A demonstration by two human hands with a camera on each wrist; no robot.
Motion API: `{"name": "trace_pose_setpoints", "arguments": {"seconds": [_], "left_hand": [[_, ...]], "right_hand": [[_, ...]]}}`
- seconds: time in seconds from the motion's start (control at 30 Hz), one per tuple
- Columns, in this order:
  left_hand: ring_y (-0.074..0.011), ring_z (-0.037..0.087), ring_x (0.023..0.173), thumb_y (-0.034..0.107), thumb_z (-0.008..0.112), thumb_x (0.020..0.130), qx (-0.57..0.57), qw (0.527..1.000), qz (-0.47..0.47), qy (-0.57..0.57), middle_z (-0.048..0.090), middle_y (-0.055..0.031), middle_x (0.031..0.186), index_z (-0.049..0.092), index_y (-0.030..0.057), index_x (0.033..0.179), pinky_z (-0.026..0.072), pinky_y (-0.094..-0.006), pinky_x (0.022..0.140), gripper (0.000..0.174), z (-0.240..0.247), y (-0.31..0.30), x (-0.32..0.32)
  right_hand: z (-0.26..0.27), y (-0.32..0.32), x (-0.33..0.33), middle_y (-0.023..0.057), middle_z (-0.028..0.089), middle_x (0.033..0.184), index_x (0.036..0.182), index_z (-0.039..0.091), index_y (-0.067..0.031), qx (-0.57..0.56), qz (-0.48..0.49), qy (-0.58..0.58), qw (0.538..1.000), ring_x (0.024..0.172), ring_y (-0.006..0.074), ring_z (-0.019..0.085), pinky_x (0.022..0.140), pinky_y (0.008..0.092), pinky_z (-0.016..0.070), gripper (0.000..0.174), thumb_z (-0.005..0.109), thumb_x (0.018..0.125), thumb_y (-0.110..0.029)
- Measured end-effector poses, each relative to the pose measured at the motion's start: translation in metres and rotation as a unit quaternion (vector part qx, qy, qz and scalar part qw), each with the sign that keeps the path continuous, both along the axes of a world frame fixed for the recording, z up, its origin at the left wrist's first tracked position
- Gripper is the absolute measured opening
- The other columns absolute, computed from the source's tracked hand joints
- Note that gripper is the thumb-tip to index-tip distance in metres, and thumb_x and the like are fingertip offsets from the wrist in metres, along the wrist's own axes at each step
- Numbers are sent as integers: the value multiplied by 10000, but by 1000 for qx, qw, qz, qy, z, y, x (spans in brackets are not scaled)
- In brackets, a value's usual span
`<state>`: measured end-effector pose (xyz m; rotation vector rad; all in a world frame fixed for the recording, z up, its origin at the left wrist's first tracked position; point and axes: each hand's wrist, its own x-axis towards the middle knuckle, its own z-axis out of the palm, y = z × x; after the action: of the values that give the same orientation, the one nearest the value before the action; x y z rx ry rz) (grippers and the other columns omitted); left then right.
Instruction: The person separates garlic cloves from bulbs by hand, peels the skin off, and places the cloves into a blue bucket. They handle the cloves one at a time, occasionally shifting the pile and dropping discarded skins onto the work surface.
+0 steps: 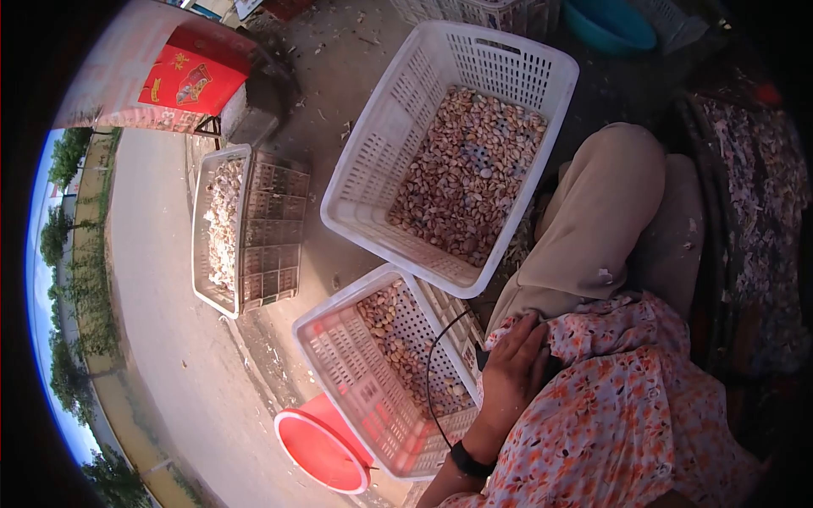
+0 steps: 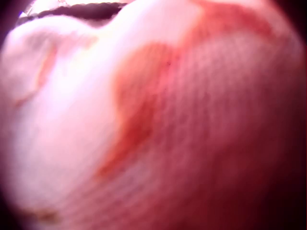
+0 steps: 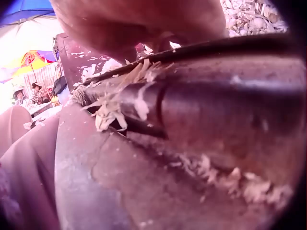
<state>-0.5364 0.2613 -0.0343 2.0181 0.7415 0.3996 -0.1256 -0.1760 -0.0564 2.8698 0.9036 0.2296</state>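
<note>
My left hand (image 1: 512, 368) lies with extended fingers on the floral shirt (image 1: 593, 398) at my lap, a dark band round its wrist. The left wrist view is filled by blurred shirt cloth. Outside the head view, my right hand (image 3: 139, 21) hangs over the far side of a worn wooden rim (image 3: 230, 105), fingertips pointing down; I cannot tell whether it holds anything. Dry papery peel (image 3: 108, 115) clings to that rim. Behind it is a heap of pale clove-like pieces (image 3: 256, 17). A dark-edged tray (image 1: 762, 229) of scraps stands by my right side.
A large white crate (image 1: 364, 186) holds what look like garlic cloves (image 1: 457, 169). A smaller crate (image 1: 339, 372) with fewer cloves stands beside a red basin (image 1: 318, 449). Farther left is another filled crate (image 1: 275, 229). A teal basin (image 1: 610, 25) sits at the back.
</note>
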Motion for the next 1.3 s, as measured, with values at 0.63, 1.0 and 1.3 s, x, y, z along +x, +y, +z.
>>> {"name": "trace_pose_setpoints", "arguments": {"seconds": [0.63, 1.0, 1.3], "left_hand": [[-363, 583, 1018, 48, 588, 776, 130, 950, -272, -81, 582, -254, 1095, 572, -23, 1089, 470, -418, 864, 322, 0, 25, 128], [-359, 503, 1128, 121, 627, 770, 253, 697, -658, -129, 523, -191, 1221, 485, -11, 1211, 405, -428, 943, 482, 71, -141, 360], [-342, 252, 1328, 380, 594, 807, 359, 613, -697, -93, 293, -210, 1415, 396, 21, 1320, 146, -504, 1079, 656, 7, -296, 445]], "right_hand": [[24, 69, -86, 230, 337, 1357, 1366, 298, -16, 355, -175, 90, 914, 1258, 380, 324, 1038, 410, 275, 611, 559, 881, -279], [20, 7, -96, 238, 369, 1331, 1314, 353, 15, 403, -368, -41, 837, 1245, 387, 340, 1035, 403, 278, 573, 584, 850, -231], [10, -12, -104, 191, 383, 1347, 1309, 397, -22, 436, -427, -43, 791, 1248, 351, 349, 1034, 416, 258, 574, 597, 807, -217]]}}
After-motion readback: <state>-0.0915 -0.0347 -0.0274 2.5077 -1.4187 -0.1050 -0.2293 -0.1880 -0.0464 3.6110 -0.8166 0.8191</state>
